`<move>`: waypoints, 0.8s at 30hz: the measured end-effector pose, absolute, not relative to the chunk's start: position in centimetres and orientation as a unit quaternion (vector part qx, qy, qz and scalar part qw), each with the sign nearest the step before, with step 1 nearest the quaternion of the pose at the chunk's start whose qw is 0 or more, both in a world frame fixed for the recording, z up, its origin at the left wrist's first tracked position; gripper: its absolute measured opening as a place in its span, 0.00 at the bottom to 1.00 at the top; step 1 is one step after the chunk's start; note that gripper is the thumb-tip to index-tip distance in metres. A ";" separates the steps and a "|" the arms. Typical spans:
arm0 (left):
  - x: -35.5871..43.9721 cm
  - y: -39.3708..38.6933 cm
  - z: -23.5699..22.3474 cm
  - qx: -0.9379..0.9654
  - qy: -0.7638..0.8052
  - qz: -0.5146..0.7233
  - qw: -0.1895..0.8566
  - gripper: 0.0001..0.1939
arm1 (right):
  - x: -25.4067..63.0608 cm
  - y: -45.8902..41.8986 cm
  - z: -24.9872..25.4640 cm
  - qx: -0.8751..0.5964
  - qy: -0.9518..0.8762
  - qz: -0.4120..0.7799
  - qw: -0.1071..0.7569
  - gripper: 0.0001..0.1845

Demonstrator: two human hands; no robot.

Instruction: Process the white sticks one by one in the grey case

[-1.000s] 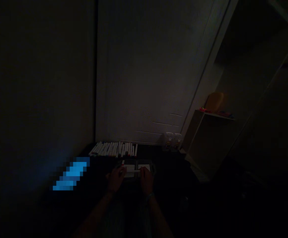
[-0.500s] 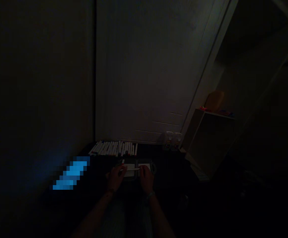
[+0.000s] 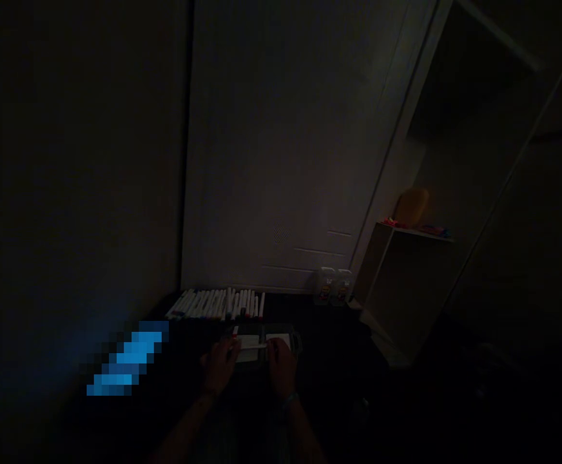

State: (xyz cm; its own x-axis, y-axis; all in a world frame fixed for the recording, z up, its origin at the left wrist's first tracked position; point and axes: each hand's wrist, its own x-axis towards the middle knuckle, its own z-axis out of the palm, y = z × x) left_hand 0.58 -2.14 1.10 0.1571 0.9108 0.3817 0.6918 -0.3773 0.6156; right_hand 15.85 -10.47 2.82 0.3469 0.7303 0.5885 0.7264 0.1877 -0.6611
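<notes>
The scene is very dark. My left hand [image 3: 219,366] and my right hand [image 3: 281,366] sit close together over a dark case with pale panels [image 3: 281,339]. Both hands pinch the ends of a thin white marker [image 3: 253,347] that lies sideways between them. A small red-tipped piece [image 3: 234,331] sticks up by my left fingers. Behind the case, a row of several white markers [image 3: 218,303] lies side by side on the dark surface.
A pale door or wall [image 3: 285,148] rises behind the markers. Two small bottles [image 3: 333,286] stand at its foot. To the right is a low white shelf unit [image 3: 401,283] with a yellow object [image 3: 411,206] on top. A glowing blue patch [image 3: 126,364] lies at the left.
The view has tilted up slightly, so everything sits lower in the picture. My hands stay on the white marker over the case, barely moved.
</notes>
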 end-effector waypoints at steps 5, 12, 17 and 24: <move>0.4 -2.3 1.3 0.749 0.534 0.363 0.150 0.15 | 15.8 -10.4 2.6 -0.649 -0.564 -0.006 0.511 0.17; 0.5 -2.5 1.3 0.747 0.536 0.366 0.145 0.15 | 15.8 -10.6 2.8 -0.639 -0.570 -0.002 0.517 0.17; 0.5 -2.7 1.5 0.742 0.533 0.372 0.162 0.15 | 15.8 -10.6 2.9 -0.633 -0.571 0.006 0.524 0.17; 0.5 -2.7 1.6 0.740 0.527 0.384 0.168 0.16 | 15.8 -10.8 3.1 -0.634 -0.576 0.000 0.516 0.16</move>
